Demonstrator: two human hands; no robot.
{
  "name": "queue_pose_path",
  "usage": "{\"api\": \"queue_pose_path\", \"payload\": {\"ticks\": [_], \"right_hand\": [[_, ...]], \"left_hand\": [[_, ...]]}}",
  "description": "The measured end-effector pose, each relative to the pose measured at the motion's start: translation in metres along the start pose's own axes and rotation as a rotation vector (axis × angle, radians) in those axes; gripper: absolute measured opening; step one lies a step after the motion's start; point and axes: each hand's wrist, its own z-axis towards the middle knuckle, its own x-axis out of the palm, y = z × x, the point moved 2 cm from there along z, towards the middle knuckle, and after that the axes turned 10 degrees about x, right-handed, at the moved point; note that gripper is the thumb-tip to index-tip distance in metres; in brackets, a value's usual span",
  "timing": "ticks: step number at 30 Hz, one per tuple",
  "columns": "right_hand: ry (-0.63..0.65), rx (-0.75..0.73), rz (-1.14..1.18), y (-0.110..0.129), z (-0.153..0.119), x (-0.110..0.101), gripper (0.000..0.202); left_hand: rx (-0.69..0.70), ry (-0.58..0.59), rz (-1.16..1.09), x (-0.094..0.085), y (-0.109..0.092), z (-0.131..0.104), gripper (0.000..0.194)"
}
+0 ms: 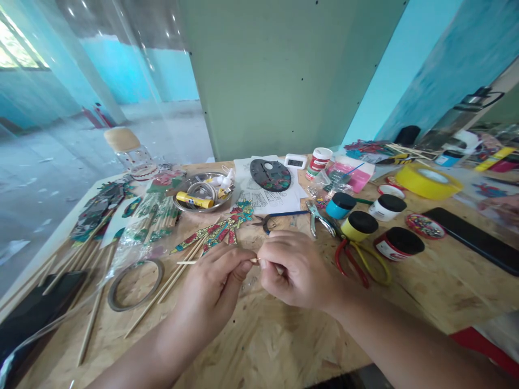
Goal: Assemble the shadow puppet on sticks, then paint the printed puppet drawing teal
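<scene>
Writing on the jar labels and on the small white digital clock [295,161] was too small and blurred to read. Both hands met above the middle of the tabletop [284,346], pinching a thin wooden stick [190,262] between them. The left hand [217,289] was curled, thumb and forefinger closed on the stick, whose free end poked out to the left. The right hand [298,267] was nearly a fist, its fingertips gripping the same stick just beside the left thumb. Beyond the hands lay a painted paper puppet [214,232], small scissors [265,220], red and yellow handled pliers [360,259], and paint jars with black lids [359,224]. A roll of tape [135,283] lay to the left, a yellow tape roll [427,181] far right. The tabletop was chipboard, set against a pale green panel [284,70] in a room with turquoise walls.
</scene>
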Motion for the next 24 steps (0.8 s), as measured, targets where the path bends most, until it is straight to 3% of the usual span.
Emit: {"api": "queue_pose_path", "payload": {"ticks": [8,15,19,24], "right_hand": [[-0.009,-0.023,-0.055,0.002,0.001,-0.001,0.021],[-0.014,-0.035,-0.24,0.006,-0.002,0.002,0.019],[0.004,0.233,-0.033,0.001,-0.003,0.013,0.02],[0.198,0.863,0.635,-0.013,-0.007,0.037,0.023]], "left_hand": [[0.011,-0.006,0.016,0.001,0.0,0.001,0.014],[0.096,0.043,0.248,-0.004,-0.005,0.005,0.013],[0.15,0.053,0.373,-0.004,0.001,0.0,0.016],[0.288,0.105,0.637,-0.004,0.003,-0.002,0.019]]}}
